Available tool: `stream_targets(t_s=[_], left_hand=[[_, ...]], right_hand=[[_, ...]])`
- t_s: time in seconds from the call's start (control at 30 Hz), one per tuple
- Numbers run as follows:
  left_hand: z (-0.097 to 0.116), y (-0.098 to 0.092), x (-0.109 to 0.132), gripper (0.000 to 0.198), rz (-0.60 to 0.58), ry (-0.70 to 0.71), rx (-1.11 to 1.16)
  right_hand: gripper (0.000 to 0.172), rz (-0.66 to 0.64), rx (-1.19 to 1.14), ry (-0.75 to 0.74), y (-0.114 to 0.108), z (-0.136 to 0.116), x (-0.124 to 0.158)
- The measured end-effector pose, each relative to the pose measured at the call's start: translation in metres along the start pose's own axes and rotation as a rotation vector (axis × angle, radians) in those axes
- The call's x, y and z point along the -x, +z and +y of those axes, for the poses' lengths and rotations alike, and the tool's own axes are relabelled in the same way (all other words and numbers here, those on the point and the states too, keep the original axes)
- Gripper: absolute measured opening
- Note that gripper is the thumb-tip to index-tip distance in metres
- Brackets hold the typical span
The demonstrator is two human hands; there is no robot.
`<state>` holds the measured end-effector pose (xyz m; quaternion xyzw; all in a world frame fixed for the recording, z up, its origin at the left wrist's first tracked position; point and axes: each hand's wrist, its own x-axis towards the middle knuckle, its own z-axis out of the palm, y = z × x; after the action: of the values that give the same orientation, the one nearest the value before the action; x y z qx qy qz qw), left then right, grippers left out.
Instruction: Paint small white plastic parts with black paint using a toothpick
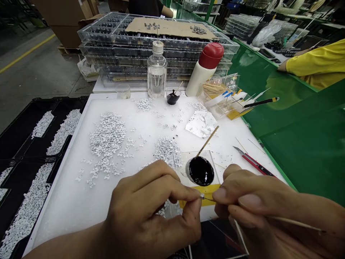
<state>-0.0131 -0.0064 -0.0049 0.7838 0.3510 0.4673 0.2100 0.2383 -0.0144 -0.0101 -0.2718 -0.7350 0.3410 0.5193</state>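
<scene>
Between thumb and forefinger, my left hand (153, 205) pinches a tiny white part (202, 196) with a dark spot on it. My right hand (258, 201) grips a thin wooden stick (296, 223), its fine tip touching or almost touching the part. Just beyond the fingertips, a shallow round dish of glossy black liquid (201, 171) rests on a clear plate with yellow tape (212, 189) along its near edge. A second wooden stick (207, 141) leans out of the dish. Left of it lies a pile of small white parts (166, 149), partly behind my left hand.
A larger heap of white parts (107, 138) spreads at left. A red craft knife (254, 161) lies at right. Behind stand a clear bottle (157, 73), a red-capped flask (203, 70), a small black cup (172, 98) and stacked trays (107, 46). A person's yellow sleeve (315, 63) shows far right.
</scene>
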Motion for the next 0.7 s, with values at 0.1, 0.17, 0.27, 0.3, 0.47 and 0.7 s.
stream_targets(t_s=[0.1,0.17,0.27,0.3,0.47,0.7], left_hand=[[0.001,0.0,0.001,0.021,0.002,-0.001,0.007],[0.001,0.0,0.001,0.021,0.004,0.001,0.005],[0.0,0.0,0.0,0.02,-0.001,0.009,0.018],[-0.001,0.0,0.0,0.019,-0.002,0.005,0.025],[-0.002,0.001,0.0,0.018,0.008,-0.004,0.029],[-0.001,0.0,0.0,0.017,-0.001,-0.01,0.036]], right_hand=[[0.048,-0.02,-0.027,0.015,0.0,-0.001,0.0],[0.048,-0.02,-0.044,0.021,0.001,-0.001,0.0],[0.046,-0.003,-0.053,-0.019,0.001,0.003,0.001],[0.046,0.002,-0.051,-0.041,0.001,0.004,0.001],[0.043,0.077,-0.024,-0.006,0.002,0.007,0.003],[0.051,0.174,-0.047,0.1,0.005,0.004,0.019]])
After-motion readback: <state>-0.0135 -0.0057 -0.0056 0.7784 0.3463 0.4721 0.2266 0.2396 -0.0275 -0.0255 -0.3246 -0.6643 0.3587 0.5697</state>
